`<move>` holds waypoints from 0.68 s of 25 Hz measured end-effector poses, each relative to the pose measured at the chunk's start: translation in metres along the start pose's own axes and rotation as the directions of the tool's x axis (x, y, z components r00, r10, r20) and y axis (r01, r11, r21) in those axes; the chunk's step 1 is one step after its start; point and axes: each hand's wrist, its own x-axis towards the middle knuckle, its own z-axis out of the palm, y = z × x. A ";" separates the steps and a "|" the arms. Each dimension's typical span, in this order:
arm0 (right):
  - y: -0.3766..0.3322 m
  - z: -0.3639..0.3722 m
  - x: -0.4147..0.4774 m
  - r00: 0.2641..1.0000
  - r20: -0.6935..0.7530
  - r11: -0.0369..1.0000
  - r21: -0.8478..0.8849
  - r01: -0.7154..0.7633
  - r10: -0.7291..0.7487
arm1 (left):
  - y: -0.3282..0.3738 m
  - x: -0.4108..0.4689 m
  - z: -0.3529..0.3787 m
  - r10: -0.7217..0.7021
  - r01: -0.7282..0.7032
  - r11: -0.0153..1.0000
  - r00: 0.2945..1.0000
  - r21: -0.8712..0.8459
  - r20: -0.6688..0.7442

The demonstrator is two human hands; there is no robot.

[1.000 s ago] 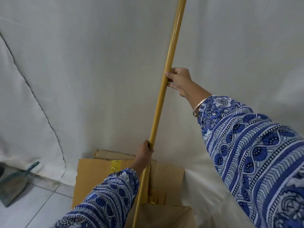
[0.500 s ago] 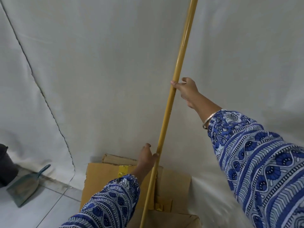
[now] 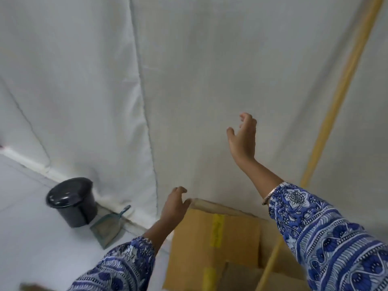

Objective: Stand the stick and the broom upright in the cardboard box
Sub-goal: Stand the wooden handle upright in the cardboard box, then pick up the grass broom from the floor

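The yellow stick (image 3: 333,103) stands in the open cardboard box (image 3: 195,240) at the lower right and leans against the white sheet behind it. My right sleeve hides part of its lower length. My right hand (image 3: 243,139) is raised left of the stick, fingers spread, holding nothing. Lower down, my left hand (image 3: 175,204) hovers by the box's back-left corner flap, fingers loosely curled and empty. No broom is in view.
A white sheet (image 3: 189,80) hangs as the backdrop. A black lidded bin (image 3: 71,202) stands on the pale floor at the left, with a teal dustpan (image 3: 109,224) lying beside it. Yellow tape marks the box flaps.
Both hands have let go of the stick, which now rests against the sheet. My view has swung left, so the stick sits at the right and the bin has come into sight.
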 end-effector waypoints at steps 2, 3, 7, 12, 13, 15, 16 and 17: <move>-0.035 0.065 -0.049 0.995 0.090 0.999 0.028 -0.041 0.038 | -0.070 -0.021 -0.068 -0.059 0.060 0.997 0.998 0.050 -0.017; -0.045 0.092 -0.072 0.989 0.139 0.998 0.034 -0.060 0.055 | -0.101 -0.028 -0.097 -0.096 0.097 0.993 0.995 0.065 -0.027; -0.068 0.189 -0.151 0.938 0.306 0.984 0.016 -0.178 0.164 | -0.205 -0.049 -0.193 -0.214 0.219 0.966 0.975 0.139 -0.056; -0.050 0.275 -0.210 0.851 0.410 0.943 -0.080 -0.324 0.327 | -0.297 -0.048 -0.229 -0.280 0.274 0.942 0.960 0.191 0.003; -0.042 0.289 -0.221 0.831 0.424 0.930 -0.092 -0.355 0.359 | -0.313 -0.046 -0.233 -0.296 0.284 0.936 0.955 0.208 0.029; -0.024 0.319 -0.241 0.788 0.438 0.897 -0.118 -0.426 0.432 | -0.345 -0.036 -0.238 -0.319 0.288 0.918 0.945 0.272 0.073; -0.009 0.338 -0.254 0.751 0.435 0.862 -0.149 -0.484 0.497 | -0.368 -0.029 -0.235 -0.347 0.301 0.905 0.931 0.300 0.110; 0.005 0.354 -0.265 0.716 0.422 0.825 -0.176 -0.537 0.556 | -0.387 -0.021 -0.234 -0.367 0.310 0.894 0.921 0.322 0.134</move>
